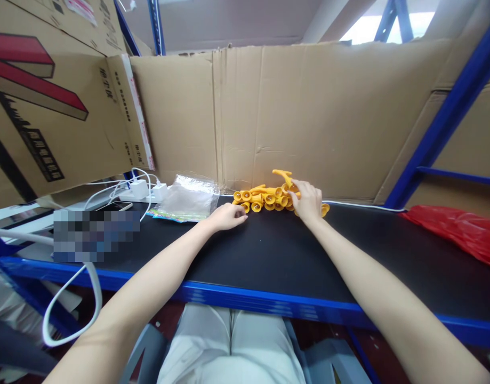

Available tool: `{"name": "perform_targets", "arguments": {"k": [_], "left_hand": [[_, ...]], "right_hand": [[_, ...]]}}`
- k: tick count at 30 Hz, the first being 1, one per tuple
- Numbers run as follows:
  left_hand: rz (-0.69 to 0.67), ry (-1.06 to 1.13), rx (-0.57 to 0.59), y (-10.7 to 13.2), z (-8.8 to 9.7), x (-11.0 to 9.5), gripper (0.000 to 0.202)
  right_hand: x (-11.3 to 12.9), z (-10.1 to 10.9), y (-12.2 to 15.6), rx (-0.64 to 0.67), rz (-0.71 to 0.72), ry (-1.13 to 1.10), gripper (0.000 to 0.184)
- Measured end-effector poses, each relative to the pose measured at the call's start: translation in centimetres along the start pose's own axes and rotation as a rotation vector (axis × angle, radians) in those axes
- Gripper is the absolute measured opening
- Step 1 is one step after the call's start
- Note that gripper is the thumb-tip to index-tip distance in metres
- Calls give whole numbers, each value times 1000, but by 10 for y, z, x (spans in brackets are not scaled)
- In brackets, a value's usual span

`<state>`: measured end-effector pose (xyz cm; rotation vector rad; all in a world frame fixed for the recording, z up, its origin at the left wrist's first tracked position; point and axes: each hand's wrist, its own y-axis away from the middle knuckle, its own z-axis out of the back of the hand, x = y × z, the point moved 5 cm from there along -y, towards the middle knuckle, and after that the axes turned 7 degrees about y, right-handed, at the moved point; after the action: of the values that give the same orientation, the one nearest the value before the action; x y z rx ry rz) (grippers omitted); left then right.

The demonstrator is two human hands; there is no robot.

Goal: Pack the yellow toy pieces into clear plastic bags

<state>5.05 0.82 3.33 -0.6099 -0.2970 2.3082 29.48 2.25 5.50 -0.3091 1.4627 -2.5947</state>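
A stacked heap of yellow plastic pieces point(270, 199) lies on the black tabletop, most with a round hollow cup end facing me. My right hand point(307, 200) is at the right part of the heap, thumb and fingers closed around a yellow forked plastic piece point(283, 175) whose branched tip sticks up above the others. That hand hides some of the pieces. Beside the left end of the heap rests my left hand point(227, 216), its fingers curled in, with nothing visible in them.
A clear plastic bag point(191, 194) lies left of the heap, near white plugs and cables point(138, 189). Cardboard point(328, 117) walls off the back. A red plastic bag point(458, 232) is at the right, by a blue metal post point(440, 117). A blue edge point(248, 296) runs along the front.
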Motion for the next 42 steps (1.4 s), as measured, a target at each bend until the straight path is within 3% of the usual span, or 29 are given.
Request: {"name": "perform_targets", "arguments": {"k": [4,10,17,25,28,32,36,39,42], "left_hand": [[-12,-3,22,1,0,-5,25],[0,-17,35,1,0,-3,26],[-5,-37,46,0,-1,-3,27],[39,-162,172,5,1,-9,31],[181,-324,165,10,19,-6,39],[441,-491,-32,22,67,5,51],[486,-458,-119,42,100,18,63],[600,-478,-286,71,117,42,78],[799,-432,-318,106,119,79,92]], "right_hand": [[-2,-4,-2,-5,23,100,35],[-27,5,-4,-85,-138,125,36],[-40,-18,4,245,-62,141,51],[-37,-21,7,362,-82,178,69],[-37,-19,7,359,-73,176,70],[-39,-19,8,379,-86,181,66],[-39,-19,8,372,-88,177,59],[-37,-20,8,375,-78,166,56],[-35,-20,8,377,-66,160,53]]}}
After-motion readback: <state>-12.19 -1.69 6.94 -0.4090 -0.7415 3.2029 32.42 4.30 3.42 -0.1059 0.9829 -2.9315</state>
